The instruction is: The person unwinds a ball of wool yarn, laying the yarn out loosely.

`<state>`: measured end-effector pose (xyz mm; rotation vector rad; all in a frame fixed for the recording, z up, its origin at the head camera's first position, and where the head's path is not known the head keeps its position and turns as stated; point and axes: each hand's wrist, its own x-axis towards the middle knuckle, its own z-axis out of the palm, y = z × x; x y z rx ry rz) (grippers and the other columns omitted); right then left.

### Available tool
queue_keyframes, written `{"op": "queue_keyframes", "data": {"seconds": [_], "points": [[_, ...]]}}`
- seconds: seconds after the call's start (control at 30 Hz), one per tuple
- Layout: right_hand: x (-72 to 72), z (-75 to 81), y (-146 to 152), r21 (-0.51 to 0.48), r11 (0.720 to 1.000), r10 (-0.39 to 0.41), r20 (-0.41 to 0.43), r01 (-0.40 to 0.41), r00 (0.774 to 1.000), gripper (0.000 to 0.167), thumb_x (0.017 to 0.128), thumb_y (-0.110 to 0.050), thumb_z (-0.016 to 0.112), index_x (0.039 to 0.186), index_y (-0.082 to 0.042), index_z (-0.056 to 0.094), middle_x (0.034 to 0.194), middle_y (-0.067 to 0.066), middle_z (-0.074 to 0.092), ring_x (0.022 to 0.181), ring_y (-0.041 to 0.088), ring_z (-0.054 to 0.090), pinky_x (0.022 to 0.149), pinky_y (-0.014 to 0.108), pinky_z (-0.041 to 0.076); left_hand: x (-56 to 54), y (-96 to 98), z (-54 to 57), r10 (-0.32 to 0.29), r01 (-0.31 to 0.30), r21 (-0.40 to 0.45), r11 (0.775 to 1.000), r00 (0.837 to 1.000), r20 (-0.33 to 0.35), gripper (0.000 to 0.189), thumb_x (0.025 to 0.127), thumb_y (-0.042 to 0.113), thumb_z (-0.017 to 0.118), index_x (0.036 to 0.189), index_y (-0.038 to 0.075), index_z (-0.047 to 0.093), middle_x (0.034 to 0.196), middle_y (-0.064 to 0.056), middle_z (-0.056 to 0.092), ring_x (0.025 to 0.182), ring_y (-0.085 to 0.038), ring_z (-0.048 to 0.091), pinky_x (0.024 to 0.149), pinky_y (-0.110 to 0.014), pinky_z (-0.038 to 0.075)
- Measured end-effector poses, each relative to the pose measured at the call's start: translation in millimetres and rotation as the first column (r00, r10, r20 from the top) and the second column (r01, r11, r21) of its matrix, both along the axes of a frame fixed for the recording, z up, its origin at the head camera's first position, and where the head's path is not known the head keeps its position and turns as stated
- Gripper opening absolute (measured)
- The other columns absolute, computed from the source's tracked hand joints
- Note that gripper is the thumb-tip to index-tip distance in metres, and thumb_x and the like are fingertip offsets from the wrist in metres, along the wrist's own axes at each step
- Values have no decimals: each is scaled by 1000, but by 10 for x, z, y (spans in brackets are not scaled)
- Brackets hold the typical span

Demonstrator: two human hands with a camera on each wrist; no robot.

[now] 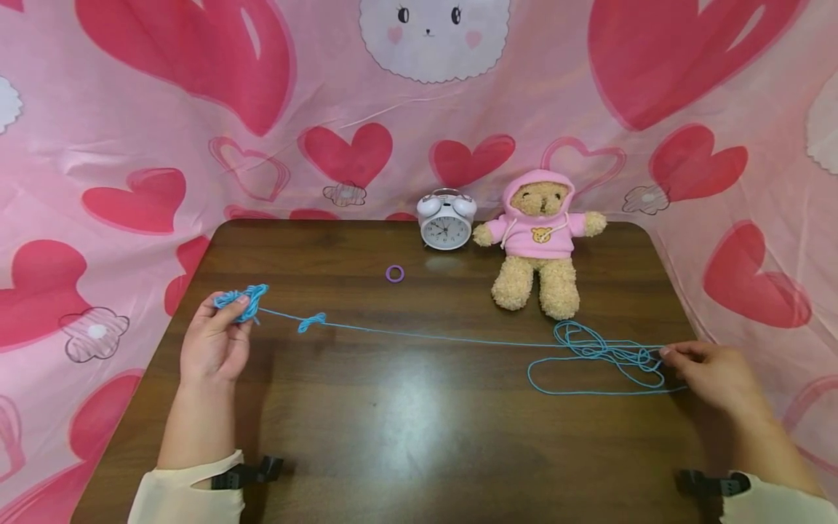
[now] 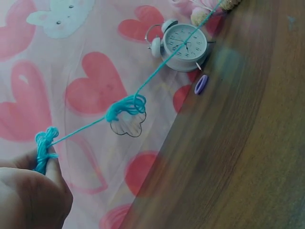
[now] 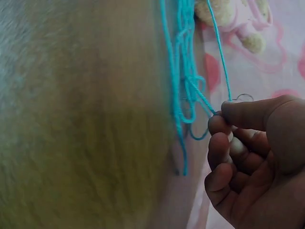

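Note:
At the table's left side my left hand [image 1: 219,338] grips a small bundle of blue yarn [image 1: 252,300] between thumb and fingers. From it a strand runs rightward, stretched nearly straight across the table, with a smaller looped clump [image 2: 126,107] hanging on it close to the bundle. My right hand [image 1: 716,375], by the right edge, pinches the strand between thumb and index finger, as the right wrist view shows. Beside these fingertips a loose tangle of blue yarn [image 1: 605,351] spreads over the tabletop, its loops reaching toward the bear's feet. One yarn end [image 3: 185,167] hangs down in the right wrist view.
A teddy bear [image 1: 540,244] in a pink hoodie sits at the back right of the brown table [image 1: 393,437]. Left of it stands a white alarm clock [image 1: 445,222], with a purple ring [image 1: 395,274] in front. Heart-patterned pink cloth [image 1: 366,94] surrounds the table.

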<state>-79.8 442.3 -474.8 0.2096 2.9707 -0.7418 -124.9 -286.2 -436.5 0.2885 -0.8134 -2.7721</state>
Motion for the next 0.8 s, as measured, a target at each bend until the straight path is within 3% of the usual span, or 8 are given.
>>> {"op": "queue_keyframes", "data": {"seconds": [0.13,0.23,0.43,0.57,0.67,0.8], "points": [[-30,-53,-2,26,999,24,10,-24,1000,39,101,-31,66,109,7,73,87,18,75,79,30,66,63,33,46,-4,7,2,5,-5,1,1000,1000,10,20,95,-22,53,94,-4,61,86,-15,65,81,-27,71,71,-31,62],[-40,-80,11,45,998,36,25,-37,999,38,102,-29,65,109,7,73,99,27,73,93,49,65,69,41,47,-4,14,4,2,-2,-5,1000,1000,11,19,95,-21,54,94,-4,61,86,-15,66,81,-27,72,72,-31,62],[-40,-107,49,50,998,41,29,-42,999,37,102,-28,65,110,7,72,102,29,72,95,50,64,69,41,46,3,40,-3,-22,22,-10,1000,1000,2,21,96,-21,53,94,-3,63,86,-14,66,81,-26,71,70,-30,61],[-20,-104,78,49,998,40,13,-41,999,35,101,-27,66,111,5,73,101,28,73,89,40,66,67,37,45,0,57,-8,-25,26,-11,1000,1000,5,22,95,-21,53,97,-1,61,86,-13,65,82,-26,71,69,-29,60],[6,-93,92,32,999,32,-7,-31,999,32,100,-25,67,112,4,74,100,26,74,82,18,63,64,30,44,-6,65,-4,-26,26,-19,999,1000,6,21,95,-21,54,99,0,60,88,-13,66,82,-26,71,69,-29,60],[30,-74,95,-4,1000,21,-27,-21,999,31,100,-23,68,112,4,74,99,24,75,76,-13,47,60,23,42,-15,71,-4,-31,31,-32,999,1000,8,20,96,-20,54,98,-1,61,88,-13,67,84,-26,72,68,-28,60]]}}
